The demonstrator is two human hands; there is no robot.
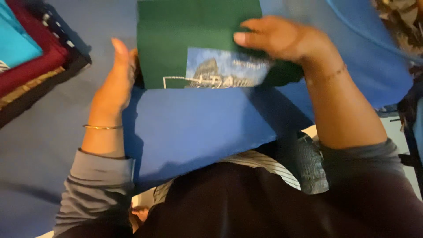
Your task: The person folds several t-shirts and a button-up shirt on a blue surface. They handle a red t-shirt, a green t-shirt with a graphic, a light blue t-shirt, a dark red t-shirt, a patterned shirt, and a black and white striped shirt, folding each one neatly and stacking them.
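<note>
Two hands work a folded green garment (pixel 194 35) lying on blue cloth (pixel 198 128): left hand (pixel 115 81) flat and open against its left edge, right hand (pixel 282 39) gripping its right side. Stacked folded fabrics (pixel 31 57) occupy the far left; soft blue surface (pixel 39 145) lies between.

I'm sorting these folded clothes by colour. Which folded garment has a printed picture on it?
The dark green one, held between the left hand and right hand. It shows a photo print; the stacked teal, red and dark garments show none.
</note>
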